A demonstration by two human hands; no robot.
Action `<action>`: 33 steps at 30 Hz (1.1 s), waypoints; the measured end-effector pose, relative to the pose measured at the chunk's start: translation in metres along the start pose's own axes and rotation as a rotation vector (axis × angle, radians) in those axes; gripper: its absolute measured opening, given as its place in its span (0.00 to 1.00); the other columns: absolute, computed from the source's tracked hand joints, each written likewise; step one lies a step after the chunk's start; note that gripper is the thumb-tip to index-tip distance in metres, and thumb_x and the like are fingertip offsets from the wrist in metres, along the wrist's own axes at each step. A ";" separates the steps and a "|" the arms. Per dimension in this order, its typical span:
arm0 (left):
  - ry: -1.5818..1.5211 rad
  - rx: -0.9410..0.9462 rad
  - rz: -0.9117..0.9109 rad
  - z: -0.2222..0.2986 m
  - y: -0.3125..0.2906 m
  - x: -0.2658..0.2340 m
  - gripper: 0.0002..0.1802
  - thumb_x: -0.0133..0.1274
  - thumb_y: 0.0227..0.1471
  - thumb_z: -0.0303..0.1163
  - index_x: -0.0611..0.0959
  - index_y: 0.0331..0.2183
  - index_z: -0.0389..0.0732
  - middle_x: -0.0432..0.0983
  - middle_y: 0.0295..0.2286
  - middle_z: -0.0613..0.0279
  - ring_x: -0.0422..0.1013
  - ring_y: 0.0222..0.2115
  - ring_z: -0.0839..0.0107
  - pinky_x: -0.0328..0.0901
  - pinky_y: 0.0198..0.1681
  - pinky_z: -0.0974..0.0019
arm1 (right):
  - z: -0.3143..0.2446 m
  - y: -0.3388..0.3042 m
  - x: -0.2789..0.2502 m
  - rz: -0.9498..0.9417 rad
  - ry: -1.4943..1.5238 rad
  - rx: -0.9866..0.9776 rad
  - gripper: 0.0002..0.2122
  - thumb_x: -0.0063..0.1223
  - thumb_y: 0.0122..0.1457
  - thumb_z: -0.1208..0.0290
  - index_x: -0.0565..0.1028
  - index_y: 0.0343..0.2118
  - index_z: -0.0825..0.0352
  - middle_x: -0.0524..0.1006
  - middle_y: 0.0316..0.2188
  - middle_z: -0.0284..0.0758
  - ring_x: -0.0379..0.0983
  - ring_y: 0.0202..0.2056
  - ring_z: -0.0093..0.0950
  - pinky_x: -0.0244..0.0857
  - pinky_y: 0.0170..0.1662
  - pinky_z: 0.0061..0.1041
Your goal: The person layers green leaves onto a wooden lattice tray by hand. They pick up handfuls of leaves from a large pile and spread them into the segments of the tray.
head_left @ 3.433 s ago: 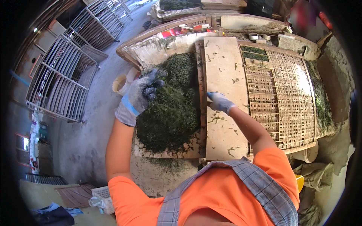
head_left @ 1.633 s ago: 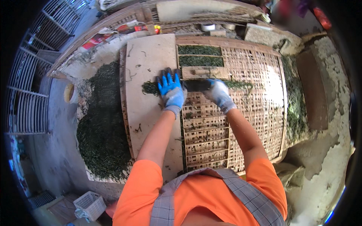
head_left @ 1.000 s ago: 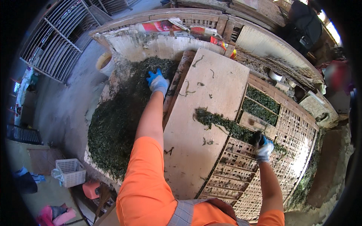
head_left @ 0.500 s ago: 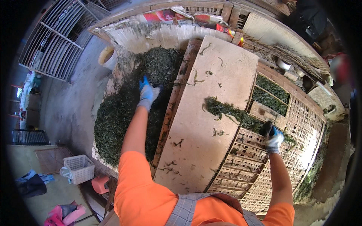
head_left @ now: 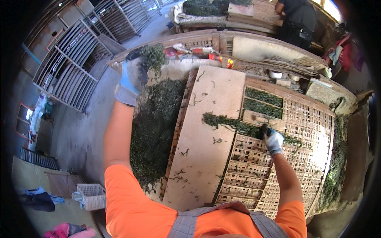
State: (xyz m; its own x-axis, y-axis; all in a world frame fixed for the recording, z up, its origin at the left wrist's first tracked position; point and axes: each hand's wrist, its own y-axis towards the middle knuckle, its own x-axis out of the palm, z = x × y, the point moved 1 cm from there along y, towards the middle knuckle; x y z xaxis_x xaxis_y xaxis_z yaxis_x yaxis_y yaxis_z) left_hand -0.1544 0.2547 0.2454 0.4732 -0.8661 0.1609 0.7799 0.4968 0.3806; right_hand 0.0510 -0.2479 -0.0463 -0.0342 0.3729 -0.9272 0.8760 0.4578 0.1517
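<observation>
My left hand point(head_left: 133, 81), in a blue and grey glove, is raised at the far left, its fingers closed on a clump of dark green leafy strands point(head_left: 153, 57). Below it lies a large heap of the same strands point(head_left: 155, 131). On the right, my gloved right hand point(head_left: 273, 141) rests at a woven lattice frame point(head_left: 301, 158), fingers curled beside a line of loose strands point(head_left: 226, 122). What its fingertips hold, if anything, is hidden. Between my arms a pale flat board point(head_left: 206, 154) slopes away, with scattered bits on it.
Green strands fill two framed slots point(head_left: 264, 103) beyond my right hand. A white plastic basket point(head_left: 94, 197) stands at the lower left. Slatted metal racks point(head_left: 67, 65) stand at the far left. A person in dark clothes point(head_left: 298, 20) works at the back right.
My left hand has risen from the heap and moved away to the far left, now carrying a clump of strands. My right hand stays at the lattice while the view has shifted.
</observation>
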 end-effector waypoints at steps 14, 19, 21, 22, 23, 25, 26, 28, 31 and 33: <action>1.318 0.382 -0.738 -0.166 -0.111 0.324 0.29 0.50 0.45 0.23 0.72 0.52 0.43 0.66 0.52 0.50 0.64 0.52 0.52 0.64 0.52 0.56 | -0.050 0.030 -0.097 -0.117 1.299 0.202 0.08 0.50 0.55 0.82 0.77 0.37 0.67 0.81 0.31 0.34 0.74 0.31 0.25 0.69 0.37 0.24; 1.027 -0.173 -0.583 -0.267 -0.149 0.254 0.21 0.52 0.53 0.33 0.75 0.49 0.43 0.69 0.50 0.48 0.66 0.50 0.55 0.64 0.51 0.58 | 0.010 -0.015 -0.083 -0.057 0.090 0.056 0.16 0.52 0.50 0.74 0.77 0.44 0.56 0.75 0.47 0.36 0.67 0.52 0.36 0.61 0.57 0.31; 0.867 -0.101 -0.427 -0.252 -0.157 0.261 0.20 0.53 0.52 0.30 0.76 0.48 0.41 0.70 0.48 0.48 0.68 0.48 0.56 0.64 0.50 0.60 | 0.042 -0.028 -0.072 0.144 0.422 0.246 0.17 0.51 0.51 0.80 0.77 0.44 0.60 0.77 0.44 0.38 0.75 0.43 0.33 0.68 0.50 0.28; 0.908 -0.070 -0.365 -0.249 -0.162 0.271 0.22 0.52 0.50 0.30 0.75 0.50 0.42 0.67 0.51 0.48 0.65 0.50 0.56 0.63 0.53 0.60 | 0.056 -0.033 -0.053 0.316 0.679 0.337 0.16 0.50 0.51 0.82 0.77 0.44 0.62 0.77 0.43 0.39 0.77 0.39 0.32 0.70 0.48 0.27; 0.958 -0.054 -0.286 -0.245 -0.170 0.275 0.25 0.52 0.49 0.30 0.75 0.51 0.42 0.64 0.53 0.49 0.63 0.53 0.55 0.61 0.55 0.59 | 0.028 -0.037 -0.067 0.343 0.822 0.499 0.16 0.48 0.52 0.84 0.76 0.44 0.65 0.78 0.42 0.41 0.78 0.33 0.33 0.72 0.42 0.25; 1.257 0.189 -0.424 -0.242 -0.185 0.298 0.27 0.49 0.50 0.34 0.73 0.53 0.42 0.59 0.57 0.51 0.58 0.57 0.55 0.55 0.60 0.58 | -0.004 -0.040 -0.047 0.277 0.856 0.235 0.20 0.51 0.51 0.79 0.73 0.49 0.63 0.74 0.48 0.42 0.73 0.45 0.36 0.68 0.50 0.32; 1.521 0.416 -0.618 -0.246 -0.195 0.301 0.26 0.46 0.52 0.39 0.72 0.53 0.43 0.58 0.59 0.52 0.56 0.59 0.55 0.50 0.63 0.58 | -0.010 -0.040 -0.020 0.206 0.622 -0.096 0.22 0.54 0.51 0.75 0.72 0.51 0.62 0.72 0.51 0.42 0.70 0.51 0.37 0.64 0.55 0.35; 1.384 0.334 -0.909 -0.255 -0.201 0.272 0.27 0.47 0.53 0.43 0.73 0.52 0.43 0.62 0.57 0.54 0.56 0.59 0.56 0.44 0.65 0.52 | -0.054 -0.053 -0.036 -0.079 0.053 -0.601 0.27 0.56 0.50 0.62 0.69 0.55 0.60 0.67 0.56 0.39 0.59 0.60 0.37 0.48 0.64 0.38; 1.206 0.428 -0.815 -0.237 -0.189 0.260 0.25 0.47 0.55 0.42 0.74 0.52 0.43 0.67 0.53 0.55 0.58 0.58 0.57 0.46 0.64 0.49 | 0.018 -0.054 -0.029 -0.128 -0.192 -0.290 0.29 0.54 0.53 0.53 0.66 0.58 0.56 0.65 0.59 0.36 0.54 0.63 0.38 0.34 0.67 0.44; 1.289 0.413 -0.782 -0.238 -0.194 0.242 0.25 0.47 0.55 0.43 0.74 0.52 0.43 0.67 0.53 0.55 0.58 0.58 0.56 0.46 0.64 0.49 | 0.014 -0.053 -0.064 -0.093 -0.277 -0.184 0.23 0.53 0.55 0.58 0.69 0.54 0.55 0.68 0.57 0.36 0.57 0.61 0.39 0.40 0.66 0.44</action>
State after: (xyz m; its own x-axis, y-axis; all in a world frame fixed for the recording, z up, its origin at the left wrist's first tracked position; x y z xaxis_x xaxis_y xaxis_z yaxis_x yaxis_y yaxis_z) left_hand -0.0940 -0.0380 -0.0063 0.2063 -0.1558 -0.9660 0.9307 -0.2734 0.2429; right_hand 0.0132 -0.3075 -0.0002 0.0440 0.1008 -0.9939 0.7730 0.6268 0.0978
